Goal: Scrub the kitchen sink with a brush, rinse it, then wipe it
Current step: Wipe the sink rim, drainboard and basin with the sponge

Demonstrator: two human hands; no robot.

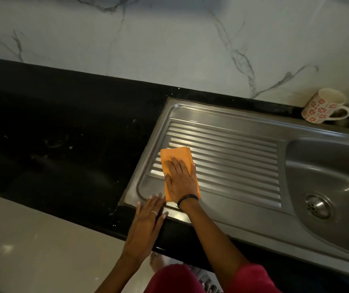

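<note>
The sink is brushed steel, dull grey with soft streaks of reflected light, set into a black counter. Its left part is a flat draining board pressed with long parallel ridges inside a raised rounded rim; its right part is a smooth, deep basin with a round metal drain pierced by small slots.

A folded orange cloth, matte and soft-edged, lies on the left end of the draining board over the ridges. The right hand lies flat on the cloth with fingers straight and close together, pressing it against the steel; a dark band circles the wrist. The left hand rests palm-down with straight fingers on the front corner of the sink rim and counter edge, just beside the cloth, holding nothing; a ring shows on one finger.

The counter is glossy black stone flecked with pale specks. Behind it rises a white marble-look wall with grey veins. A white mug with red flower prints stands tilted at the back edge near the wall. The floor below is pale and shiny.
</note>
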